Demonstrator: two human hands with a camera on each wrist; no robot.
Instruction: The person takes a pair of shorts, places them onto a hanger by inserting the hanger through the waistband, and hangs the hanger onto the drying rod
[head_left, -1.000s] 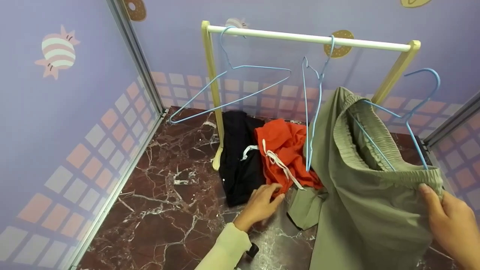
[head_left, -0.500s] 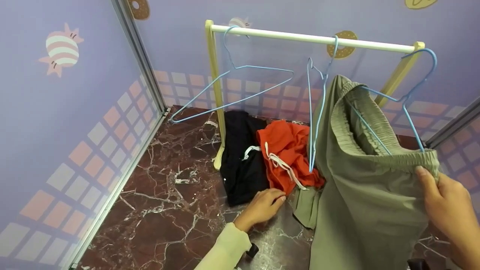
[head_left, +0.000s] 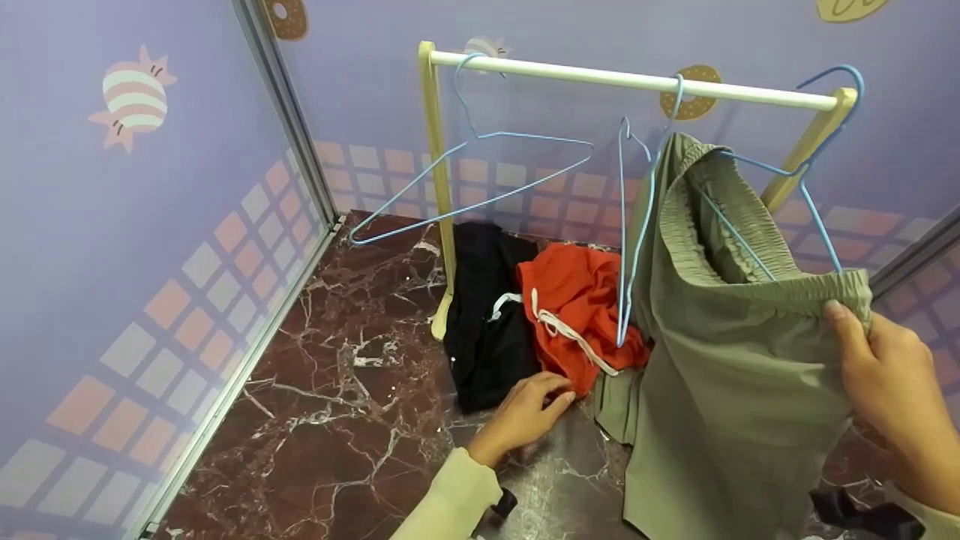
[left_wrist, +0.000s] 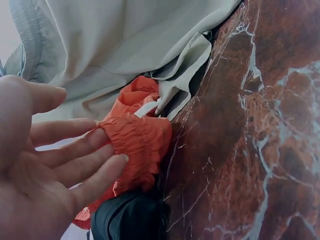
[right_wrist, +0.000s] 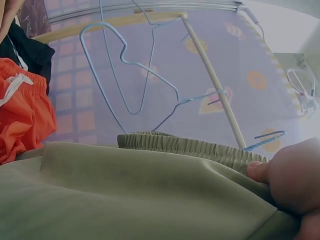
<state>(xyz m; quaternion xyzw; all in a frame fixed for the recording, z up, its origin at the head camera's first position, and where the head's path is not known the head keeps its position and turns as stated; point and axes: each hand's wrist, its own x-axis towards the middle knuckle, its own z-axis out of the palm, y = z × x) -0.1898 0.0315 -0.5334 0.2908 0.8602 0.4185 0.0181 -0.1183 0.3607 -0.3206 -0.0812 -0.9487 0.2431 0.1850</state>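
Olive-green trousers (head_left: 727, 375) with an elastic waistband hang raised at the right. My right hand (head_left: 889, 367) grips their waistband's right end, thumb on the outside. Inside the waistband sits a light blue wire hanger (head_left: 806, 166); its hook stands near the rack's right end, and contact with the bar cannot be told. My left hand (head_left: 525, 412) is low over the floor, its fingertips at the edge of orange shorts (head_left: 577, 277) with a white drawstring. In the left wrist view its fingers (left_wrist: 80, 150) are loosely extended against the orange cloth (left_wrist: 137, 140).
A small clothes rack with a white bar (head_left: 570, 70) stands by the wall. On the bar hang a blue hanger (head_left: 480, 135) at the left and another blue hanger (head_left: 680, 90) near the middle. A black garment (head_left: 480, 300) lies beside the shorts on the marble-patterned floor (head_left: 322, 420).
My right hand has raised the trousers and their hanger, bringing the hook up to the bar's right end. The left hand has stayed beside the orange shorts.
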